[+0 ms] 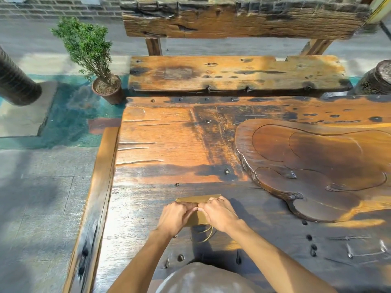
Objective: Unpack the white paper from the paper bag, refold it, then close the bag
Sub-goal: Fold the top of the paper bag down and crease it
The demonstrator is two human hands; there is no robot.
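A small brown paper bag (197,199) lies flat on the wooden table (160,144) near its front edge. Its twine handles (202,234) trail toward me. My left hand (176,216) and my right hand (219,212) rest side by side on top of the bag, fingers curled and thumbs meeting at its middle, pressing and gripping it. Most of the bag is hidden under the hands. No white paper shows.
A carved dark wooden tea tray (317,166) fills the table's right half. A wooden bench (232,75) stands beyond the far edge. A potted shrub (93,60) sits on the floor at the far left corner. A dark stump (376,79) is at the right.
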